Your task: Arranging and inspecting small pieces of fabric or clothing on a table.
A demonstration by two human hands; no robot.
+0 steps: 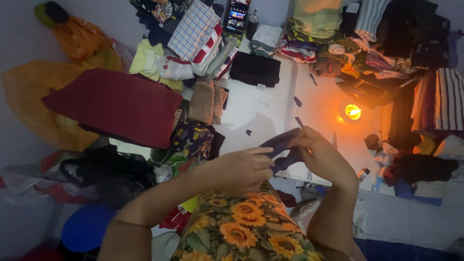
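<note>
Lying far left: a yellow plastic bag (29,96) under a dark red folded cloth (113,106), with a stack of folded clothes (198,43) beyond. Gripping at centre: left hand (239,169), fingers curled and pinching the near end of a small dark blue cloth (280,142). Meeting it from the other side: right hand (319,150), fingertips clenched on the far end, holding the cloth up above a sunflower-print lap (241,227) and the white floor (261,106). Looking soft, light and limp, likely sagging unless held by both edges or corners. Glowing further right: a small orange lamp (353,111), beside more heaped clothes (386,43).
</note>
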